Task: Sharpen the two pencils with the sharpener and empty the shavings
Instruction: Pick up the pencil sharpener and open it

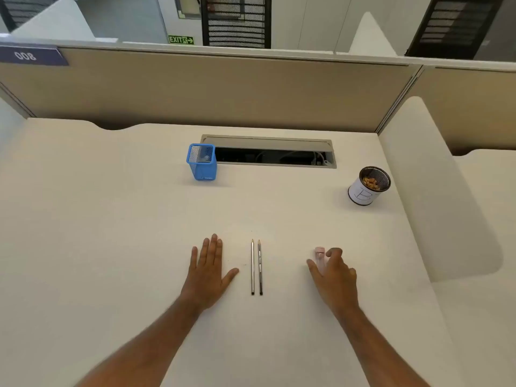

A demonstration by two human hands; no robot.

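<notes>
Right hand (pixel 333 270) grips translucent pink sharpener (pixel 320 255) beside two slim pencils (pixel 256 268).

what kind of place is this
Most likely an open-plan office cubicle: a white desk fenced by beige partition panels, a cable tray cut into it, and a green exit sign beyond.

I see both forearms bare to the frame's bottom edge, no sleeves; left hand (pixel 208 270) and right hand (pixel 335 275) wear no rings or gloves.

Two pencils (pixel 256 266) side by side between left hand (pixel 208 270) and right hand (pixel 333 273), sharpener (pixel 320 256) under right fingers (pixel 333 252).
</notes>
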